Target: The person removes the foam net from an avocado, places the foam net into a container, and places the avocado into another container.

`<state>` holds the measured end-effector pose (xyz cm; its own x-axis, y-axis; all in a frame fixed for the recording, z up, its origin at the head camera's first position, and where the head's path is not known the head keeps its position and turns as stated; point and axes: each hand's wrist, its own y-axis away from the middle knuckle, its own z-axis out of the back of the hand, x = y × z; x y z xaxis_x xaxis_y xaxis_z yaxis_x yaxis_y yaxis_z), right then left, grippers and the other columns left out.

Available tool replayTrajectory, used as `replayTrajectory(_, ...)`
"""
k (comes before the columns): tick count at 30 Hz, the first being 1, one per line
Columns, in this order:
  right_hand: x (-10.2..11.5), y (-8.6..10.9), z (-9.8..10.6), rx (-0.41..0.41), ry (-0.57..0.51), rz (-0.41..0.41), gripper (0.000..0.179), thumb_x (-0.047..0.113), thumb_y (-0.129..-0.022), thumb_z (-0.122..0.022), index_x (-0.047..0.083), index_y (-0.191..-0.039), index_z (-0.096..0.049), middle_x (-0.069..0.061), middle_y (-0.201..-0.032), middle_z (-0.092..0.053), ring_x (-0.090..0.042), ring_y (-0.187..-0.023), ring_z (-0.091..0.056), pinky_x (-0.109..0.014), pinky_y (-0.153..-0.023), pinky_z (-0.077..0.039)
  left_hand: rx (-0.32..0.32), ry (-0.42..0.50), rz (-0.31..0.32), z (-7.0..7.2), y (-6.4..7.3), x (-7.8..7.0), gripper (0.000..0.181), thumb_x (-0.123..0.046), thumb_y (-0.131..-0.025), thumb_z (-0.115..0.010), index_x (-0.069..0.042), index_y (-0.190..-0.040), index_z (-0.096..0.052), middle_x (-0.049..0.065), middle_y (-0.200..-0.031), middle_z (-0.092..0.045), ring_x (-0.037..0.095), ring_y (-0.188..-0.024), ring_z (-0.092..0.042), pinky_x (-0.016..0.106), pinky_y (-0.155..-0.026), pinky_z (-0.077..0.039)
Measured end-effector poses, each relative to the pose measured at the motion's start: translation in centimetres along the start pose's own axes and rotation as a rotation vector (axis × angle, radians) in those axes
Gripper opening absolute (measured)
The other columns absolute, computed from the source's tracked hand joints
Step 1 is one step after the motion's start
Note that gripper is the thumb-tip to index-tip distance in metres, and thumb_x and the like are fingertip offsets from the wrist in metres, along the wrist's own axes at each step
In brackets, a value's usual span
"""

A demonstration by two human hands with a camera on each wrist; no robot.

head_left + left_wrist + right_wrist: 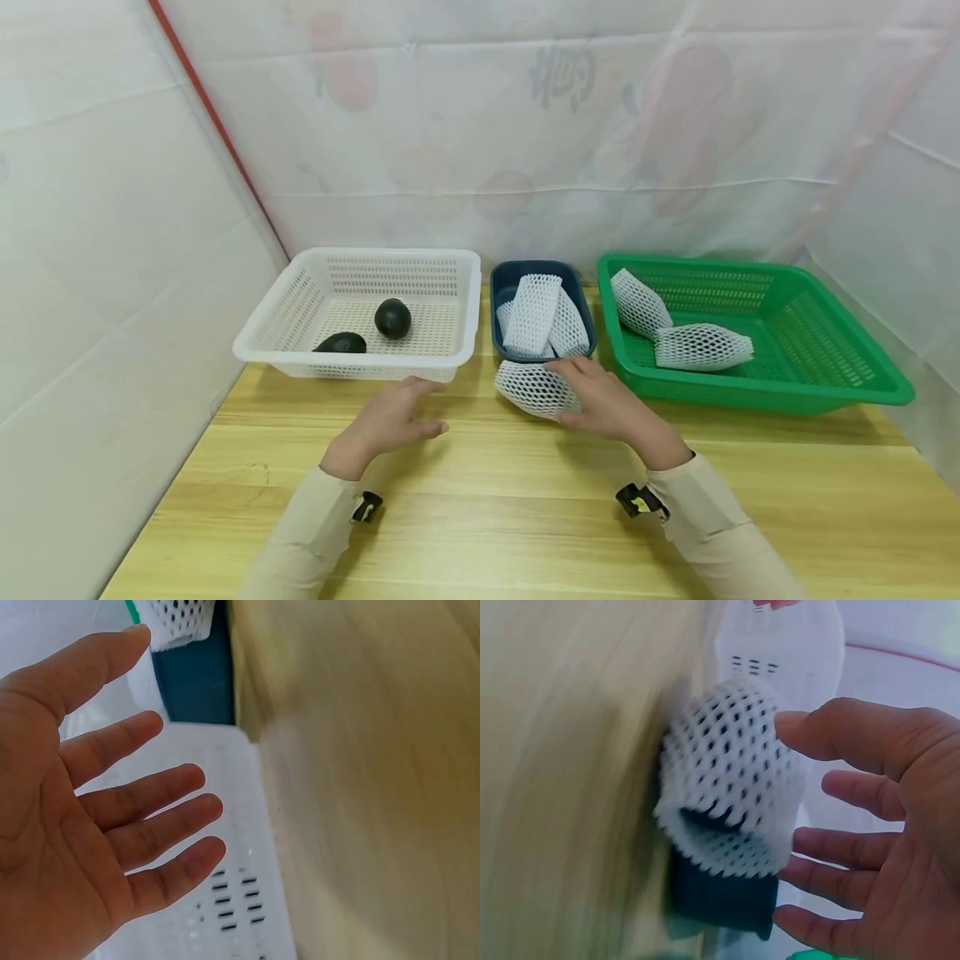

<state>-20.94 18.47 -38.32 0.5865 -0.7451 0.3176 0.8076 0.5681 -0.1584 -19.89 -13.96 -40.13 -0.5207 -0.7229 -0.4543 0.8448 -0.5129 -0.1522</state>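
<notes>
Beige sleeves point(303, 525) come in nearest the camera at 5 and 7 o'clock, each with a black clip point(367, 507) at the cuff, below a white foam net point(528, 388) with something dark showing through its mesh. That net is just before the near edge of a navy tray point(506, 285). At its 3 o'clock, the right hand point(609, 406) has thumb and fingers apart about its end, fingers loosely extended; whether the tips touch it, I cannot tell. Toward 8 o'clock, well apart from it, the left hand point(386, 422) is spread, palm inward, fingers separated. At 12 o'clock the tray holds flattened foam nets point(532, 315), overlapping. At 10 o'clock stands a white basket point(352, 360) with two dark avocados point(393, 319), one at the other's 8 o'clock, by the near wall. At 2 o'clock a green basket point(735, 393) contains two plump netted pieces point(703, 347), one leaning on the left wall, its neighbor at its 4 o'clock. Under everything is a wood-grain table point(480, 525); pale sheeting point(450, 108) hangs behind.
</notes>
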Motion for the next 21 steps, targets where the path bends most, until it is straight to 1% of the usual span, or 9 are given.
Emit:
replayTrajectory(4, -0.3, 0.4, -0.2, -0.024, 0.006, -0.008, 0.063, 0.015, -0.075, -0.077, 0.0, -0.129, -0.047, -0.017, -0.119, -0.05, -0.034, -0.108, -0.049, -0.049, -0.084, -0.043, 0.009, -0.007, -0.025, -0.6, -0.7, -0.3, 0.054, -0.029, -0.079, -0.073, -0.002, -0.122, -0.058, 0.013, -0.114, -0.058, 0.027, -0.101, -0.056, 0.042, -0.083, -0.046)
replayTrajectory(9, -0.5, 0.7, -0.4, -0.007, -0.027, -0.067, 0.066, 0.016, -0.076, -0.076, -0.002, -0.131, -0.045, -0.022, -0.124, -0.048, -0.038, -0.113, -0.046, -0.05, -0.089, -0.041, 0.032, 0.016, -0.065, -1.5, -1.8, -0.8, 0.053, -0.029, -0.08, -0.072, -0.001, -0.123, -0.057, 0.015, -0.111, -0.06, 0.026, -0.098, -0.057, 0.041, -0.081, -0.046)
replayTrajectory(12, -0.6, 0.7, -0.5, 0.003, -0.045, -0.096, 0.068, 0.017, -0.077, -0.076, -0.002, -0.132, -0.043, -0.024, -0.126, -0.047, -0.04, -0.115, -0.045, -0.051, -0.091, -0.039, 0.046, 0.032, -0.077, -1.9, -2.5, -1.1, 0.053, -0.03, -0.081, -0.072, -0.001, -0.123, -0.058, 0.014, -0.112, -0.06, 0.026, -0.1, -0.056, 0.04, -0.085, -0.045)
replayTrajectory(14, -0.7, 0.7, -0.6, 0.007, -0.047, -0.111, 0.069, 0.018, -0.077, -0.075, -0.004, -0.133, -0.042, -0.025, -0.127, -0.046, -0.041, -0.115, -0.044, -0.052, -0.092, -0.038, 0.059, 0.039, -0.074, -2.2, -3.0, -1.3, 0.052, -0.031, -0.082, -0.071, -0.001, -0.123, -0.057, 0.012, -0.115, -0.06, 0.026, -0.104, -0.055, 0.039, -0.088, -0.043)
replayTrajectory(17, -0.8, 0.6, -0.7, 0.015, -0.047, -0.139, 0.071, 0.019, -0.077, -0.076, -0.005, -0.133, -0.04, -0.027, -0.128, -0.046, -0.042, -0.115, -0.044, -0.052, -0.092, -0.038, 0.083, 0.063, -0.052, -2.5, -3.6, -1.5, 0.052, -0.03, -0.083, -0.07, -0.001, -0.123, -0.057, 0.01, -0.12, -0.059, 0.026, -0.111, -0.053, 0.037, -0.093, -0.041)
replayTrajectory(19, -1.0, 0.6, -0.8, 0.026, -0.05, -0.16, 0.073, 0.02, -0.077, -0.076, -0.006, -0.134, -0.04, -0.028, -0.128, -0.045, -0.043, -0.115, -0.044, -0.053, -0.092, -0.038, 0.094, 0.076, -0.035, -2.6, -4.0, -1.7, 0.053, -0.03, -0.084, -0.069, -0.002, -0.125, -0.055, 0.01, -0.122, -0.058, 0.026, -0.112, -0.052, 0.037, -0.094, -0.04)
replayTrajectory(21, -1.1, 0.5, -0.8, 0.04, -0.054, -0.185, 0.074, 0.022, -0.077, -0.076, -0.006, -0.134, -0.039, -0.028, -0.129, -0.045, -0.043, -0.116, -0.044, -0.053, -0.092, -0.038, 0.105, 0.097, -0.02, -2.8, -4.4, -1.8, 0.054, -0.029, -0.083, -0.07, -0.002, -0.127, -0.053, 0.012, -0.122, -0.057, 0.027, -0.112, -0.052, 0.037, -0.094, -0.04)
